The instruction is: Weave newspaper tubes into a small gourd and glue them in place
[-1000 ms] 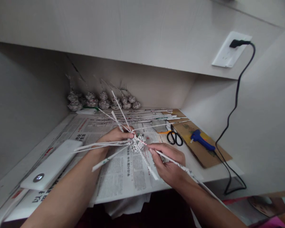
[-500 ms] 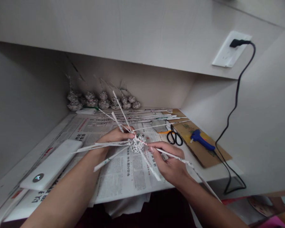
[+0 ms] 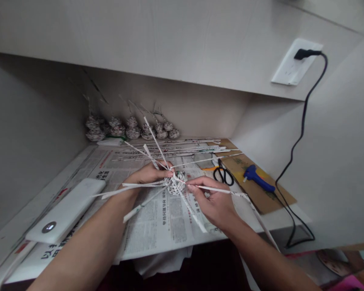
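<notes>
A small round weave of rolled newspaper (image 3: pixel 176 186) sits between my hands over the newspaper sheets, its loose paper strips fanning out in several directions. My left hand (image 3: pixel 151 173) grips it at the far left side, thumb on top near where the strips meet. Between thumb and fingertips, my right hand (image 3: pixel 212 200) pinches one long paper strip (image 3: pixel 239 195) close to the weave. That strip runs from the weave across my right hand and trails down past the table's front edge. The left fingers are partly hidden behind the weave.
Finished gourd-shaped weaves (image 3: pixel 132 128) line the back wall. Rolled paper sticks (image 3: pixel 176 149) lie before them. To the right are black-handled scissors (image 3: pixel 223 176) and a blue glue gun (image 3: pixel 257 178) on cardboard (image 3: pixel 268 204), its cord running to a wall socket (image 3: pixel 297 62). A white power bank (image 3: pixel 66 212) lies left.
My right hand has shifted slightly up and to the left with the strip. The loose strips at the left have swung a little. My left hand keeps its hold.
</notes>
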Demonstrator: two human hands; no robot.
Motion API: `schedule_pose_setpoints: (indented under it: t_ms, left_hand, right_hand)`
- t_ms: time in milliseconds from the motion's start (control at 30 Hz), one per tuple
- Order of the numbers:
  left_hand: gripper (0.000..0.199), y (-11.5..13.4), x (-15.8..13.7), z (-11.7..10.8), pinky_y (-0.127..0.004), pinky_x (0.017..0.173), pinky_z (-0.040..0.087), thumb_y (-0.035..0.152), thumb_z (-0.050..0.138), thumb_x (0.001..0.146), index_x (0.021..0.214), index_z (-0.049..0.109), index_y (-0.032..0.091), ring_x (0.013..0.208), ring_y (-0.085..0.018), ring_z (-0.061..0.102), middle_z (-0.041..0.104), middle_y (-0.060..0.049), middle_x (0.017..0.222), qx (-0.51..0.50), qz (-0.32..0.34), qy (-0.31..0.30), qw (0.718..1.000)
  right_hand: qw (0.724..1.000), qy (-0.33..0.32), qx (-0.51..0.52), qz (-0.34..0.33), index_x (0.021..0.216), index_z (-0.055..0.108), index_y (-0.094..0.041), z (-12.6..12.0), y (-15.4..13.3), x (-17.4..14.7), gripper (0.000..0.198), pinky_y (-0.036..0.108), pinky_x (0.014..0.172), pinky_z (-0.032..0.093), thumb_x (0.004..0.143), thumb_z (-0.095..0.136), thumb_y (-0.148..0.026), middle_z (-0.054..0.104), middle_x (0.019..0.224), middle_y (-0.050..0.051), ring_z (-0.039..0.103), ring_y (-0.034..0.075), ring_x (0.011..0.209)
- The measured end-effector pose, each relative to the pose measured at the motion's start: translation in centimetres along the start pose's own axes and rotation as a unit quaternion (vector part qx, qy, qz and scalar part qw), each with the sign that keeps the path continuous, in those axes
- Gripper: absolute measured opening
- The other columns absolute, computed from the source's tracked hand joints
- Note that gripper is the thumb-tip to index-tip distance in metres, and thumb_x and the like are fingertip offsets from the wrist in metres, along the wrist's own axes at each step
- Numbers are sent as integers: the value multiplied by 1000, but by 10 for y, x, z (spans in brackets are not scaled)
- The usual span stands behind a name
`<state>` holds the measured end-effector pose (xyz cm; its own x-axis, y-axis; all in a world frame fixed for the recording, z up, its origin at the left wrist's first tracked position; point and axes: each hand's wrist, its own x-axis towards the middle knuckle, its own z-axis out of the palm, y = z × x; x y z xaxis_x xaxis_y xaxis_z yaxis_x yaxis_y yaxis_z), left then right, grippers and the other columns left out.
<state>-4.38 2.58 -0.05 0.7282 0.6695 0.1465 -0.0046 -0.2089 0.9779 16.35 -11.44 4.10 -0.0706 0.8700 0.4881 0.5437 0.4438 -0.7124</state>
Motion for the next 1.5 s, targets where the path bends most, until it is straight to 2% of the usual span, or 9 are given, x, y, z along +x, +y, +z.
schedule_pose_setpoints:
  t_ms: [267, 700, 867, 1067, 1167, 1500]
  left_hand:
    - [27, 3, 0, 2, -28, 69, 39, 38, 74, 70, 76, 67, 13, 68, -15, 53, 61, -3, 71, -8, 6, 6, 1000]
    - [24, 1, 0, 1, -27, 68, 39, 35, 73, 73, 78, 67, 13, 68, -14, 53, 60, -2, 72, -10, 17, -2, 1000]
    - [27, 6, -1, 2, -27, 67, 39, 38, 76, 69, 73, 67, 12, 67, -14, 53, 59, -1, 70, -24, 32, 3, 999]
    - [26, 4, -3, 2, -27, 66, 40, 37, 76, 70, 74, 68, 13, 68, -14, 53, 61, -2, 72, -51, 41, -4, 998]
    - [27, 3, -2, 1, -27, 66, 40, 39, 75, 70, 74, 68, 13, 68, -14, 53, 60, -4, 73, -43, 39, -15, 998]
    - [28, 7, -2, 3, -26, 65, 39, 38, 75, 71, 77, 69, 11, 68, -13, 53, 60, -2, 73, -19, 28, -16, 999]
  right_hand:
    - [999, 27, 15, -29, 92, 71, -23, -6, -5, -1, 12, 26, 71, 53, 86, 61, -25, 73, 86, 1, 68, 15, 77]
    - [999, 38, 7, -25, 91, 71, -22, 0, -3, -2, 11, 24, 68, 53, 84, 62, -22, 73, 83, 1, 68, 14, 73]
    - [999, 7, 34, -26, 93, 72, -24, -3, -5, -5, 12, 25, 68, 53, 85, 63, -23, 74, 84, 0, 68, 14, 76]
    - [998, 38, 32, -40, 93, 72, -24, -6, -5, -6, 13, 25, 72, 53, 84, 64, -21, 74, 87, 0, 68, 14, 79]
    - [997, 53, 29, -44, 94, 72, -24, -3, -3, -4, 13, 26, 73, 53, 84, 63, -21, 74, 89, 1, 69, 14, 81]
    - [996, 34, 13, -79, 94, 71, -22, 11, -4, 3, 13, 25, 72, 52, 86, 61, -20, 74, 87, 2, 68, 14, 79]
